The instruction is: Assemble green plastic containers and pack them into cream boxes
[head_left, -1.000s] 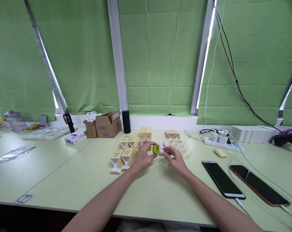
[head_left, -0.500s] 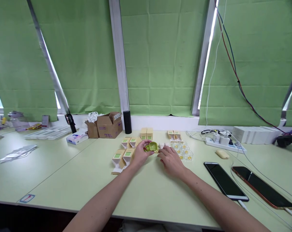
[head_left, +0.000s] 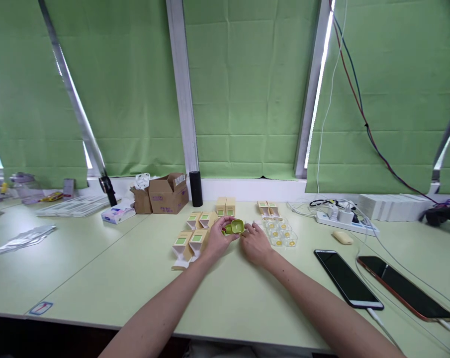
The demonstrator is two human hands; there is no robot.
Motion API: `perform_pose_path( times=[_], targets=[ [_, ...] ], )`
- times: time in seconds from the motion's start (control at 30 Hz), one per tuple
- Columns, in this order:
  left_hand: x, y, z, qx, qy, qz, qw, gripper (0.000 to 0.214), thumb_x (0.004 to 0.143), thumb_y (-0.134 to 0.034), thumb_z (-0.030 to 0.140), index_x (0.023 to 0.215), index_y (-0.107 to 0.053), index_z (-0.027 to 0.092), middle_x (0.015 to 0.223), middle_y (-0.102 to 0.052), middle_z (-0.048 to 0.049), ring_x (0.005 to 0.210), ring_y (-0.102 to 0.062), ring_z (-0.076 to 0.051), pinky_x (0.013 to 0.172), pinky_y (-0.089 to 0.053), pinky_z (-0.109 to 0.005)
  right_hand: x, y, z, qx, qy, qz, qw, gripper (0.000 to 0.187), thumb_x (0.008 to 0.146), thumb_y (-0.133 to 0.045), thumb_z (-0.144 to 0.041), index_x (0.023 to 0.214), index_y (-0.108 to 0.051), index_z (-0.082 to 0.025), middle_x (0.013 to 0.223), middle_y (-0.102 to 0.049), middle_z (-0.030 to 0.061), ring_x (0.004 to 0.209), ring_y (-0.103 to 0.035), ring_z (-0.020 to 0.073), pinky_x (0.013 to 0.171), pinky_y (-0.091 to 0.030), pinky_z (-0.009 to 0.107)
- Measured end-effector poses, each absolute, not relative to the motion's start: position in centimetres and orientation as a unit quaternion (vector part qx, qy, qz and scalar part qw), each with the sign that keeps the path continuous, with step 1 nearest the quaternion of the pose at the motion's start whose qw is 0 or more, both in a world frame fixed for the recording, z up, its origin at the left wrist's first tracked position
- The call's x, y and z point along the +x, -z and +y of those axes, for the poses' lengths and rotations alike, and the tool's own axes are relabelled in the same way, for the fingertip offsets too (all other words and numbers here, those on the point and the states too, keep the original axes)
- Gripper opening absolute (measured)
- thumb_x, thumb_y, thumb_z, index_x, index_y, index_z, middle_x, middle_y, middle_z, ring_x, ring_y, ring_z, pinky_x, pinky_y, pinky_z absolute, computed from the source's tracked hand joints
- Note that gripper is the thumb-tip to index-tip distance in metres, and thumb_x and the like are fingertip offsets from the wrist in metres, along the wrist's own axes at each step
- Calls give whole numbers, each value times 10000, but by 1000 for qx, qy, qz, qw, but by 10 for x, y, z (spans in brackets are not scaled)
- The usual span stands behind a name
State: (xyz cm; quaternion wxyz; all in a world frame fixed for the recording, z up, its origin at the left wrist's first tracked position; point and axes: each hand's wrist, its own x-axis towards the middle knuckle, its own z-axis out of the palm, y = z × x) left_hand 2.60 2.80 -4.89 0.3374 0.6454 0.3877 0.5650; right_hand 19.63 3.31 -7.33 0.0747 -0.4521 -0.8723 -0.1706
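Observation:
My left hand (head_left: 219, 239) is closed around a small green square cup (head_left: 237, 226), its hollow side facing me. Just right of it, my right hand (head_left: 255, 243) has its fingers curled together low over the table; whatever they grip is hidden. Pale bits show behind those fingertips, too small to name. Beyond the right hand lies a clear tray (head_left: 284, 233) with round cells holding small gold-coloured pieces. Left of my left hand stand several tan cartons with green squares, the nearest being an open carton (head_left: 198, 238).
More tan cartons (head_left: 225, 203) stand at the back, with open ones (head_left: 268, 209) to their right. A black cylinder (head_left: 196, 189) and a cardboard box (head_left: 168, 194) are at back left. Two phones, a white one (head_left: 347, 278) and a dark one (head_left: 404, 288), lie right near cables and a power strip (head_left: 347, 224).
My right hand has moved slightly left and drawn its fingers in. The green cup has turned and shifted a little to the right in my left hand.

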Motion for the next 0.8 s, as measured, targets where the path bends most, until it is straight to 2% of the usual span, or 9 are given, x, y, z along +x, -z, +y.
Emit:
perform_pose_path(
  times=[0.1,0.23,0.4,0.5,0.57,0.67,0.8],
  targets=[
    [26,50,29,644,-572,381,337,486,615,-852,140,1069,-685,190,1149,-733,-100,1143,-677,-275,931,-511,-368,196,71,29,-457,176,-868,79,300,932,-511,-100,1045,-788,-119,1115,-771,177,1285,-507,337,1113,-281,473],
    [25,52,31,648,-575,384,320,489,638,-853,149,1097,-691,196,1148,-726,-95,1112,-676,-256,973,-506,-386,200,61,16,-438,192,-873,98,266,877,-567,-80,1032,-780,-119,1088,-768,184,1219,-546,324,1059,-324,448],
    [25,57,33,650,-576,390,305,511,638,-857,129,1118,-697,203,1156,-724,-89,1129,-677,-257,1020,-477,-405,208,64,-6,-427,176,-878,128,241,796,-582,0,902,-749,-138,943,-766,130,899,-650,226,865,-390,351],
    [27,59,33,654,-575,388,301,515,646,-853,133,1131,-698,204,1165,-719,-86,1142,-669,-257,1058,-457,-426,210,77,-12,-459,151,-860,166,234,830,-548,-5,843,-729,-152,889,-756,107,807,-659,209,717,-381,318],
    [27,60,32,657,-572,389,300,505,648,-846,133,1125,-696,201,1169,-713,-84,1141,-661,-253,1072,-452,-435,212,85,-13,-472,125,-852,188,240,803,-551,7,835,-715,-166,859,-748,87,764,-655,199,659,-372,302],
    [28,60,31,659,-567,388,306,484,646,-840,133,1103,-697,201,1176,-702,-81,1133,-653,-246,1067,-464,-431,215,90,-11,-464,51,-841,275,262,810,-537,8,875,-695,-191,843,-737,57,748,-656,187,651,-414,280],
    [29,59,29,666,-559,389,303,475,649,-828,128,1100,-701,206,1182,-687,-79,1135,-643,-243,1062,-471,-425,218,84,-11,-383,-168,-769,484,139,895,-561,-148,893,-681,-217,863,-735,40,774,-684,188,722,-540,306]
  ],
)
